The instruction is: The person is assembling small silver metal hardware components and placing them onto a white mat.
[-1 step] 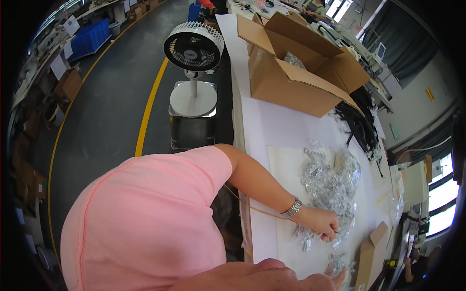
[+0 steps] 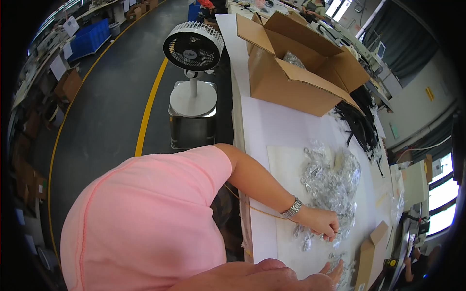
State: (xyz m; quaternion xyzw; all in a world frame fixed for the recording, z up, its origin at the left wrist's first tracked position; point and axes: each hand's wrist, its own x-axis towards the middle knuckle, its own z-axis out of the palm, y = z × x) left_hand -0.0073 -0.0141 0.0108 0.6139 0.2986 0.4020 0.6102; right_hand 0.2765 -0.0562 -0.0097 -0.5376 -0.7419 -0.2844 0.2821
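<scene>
A pile of small silver metal clips in clear plastic bags (image 2: 327,186) lies on a pale sheet on the table. At its near edge is my left hand (image 2: 318,222), with a metal watch on the wrist. Its fingers are closed, and a thin dark tip sticks out of them; the rest of that thin thing is hidden. My right hand (image 2: 334,275) shows only in part at the lower edge, fingers stretched apart beside a smaller heap of silver pieces (image 2: 337,257). Nothing shows in its grasp.
A large open cardboard box (image 2: 291,87) stands at the far end, a plastic bag inside. Black straps (image 2: 361,121) lie right of it. A small carton (image 2: 371,254) stands near my right hand. A white fan (image 2: 193,53) stands left of the table, beside the aisle.
My right hand's fingers have shifted slightly up and to the left and spread over the small heap. The left hand stays in place.
</scene>
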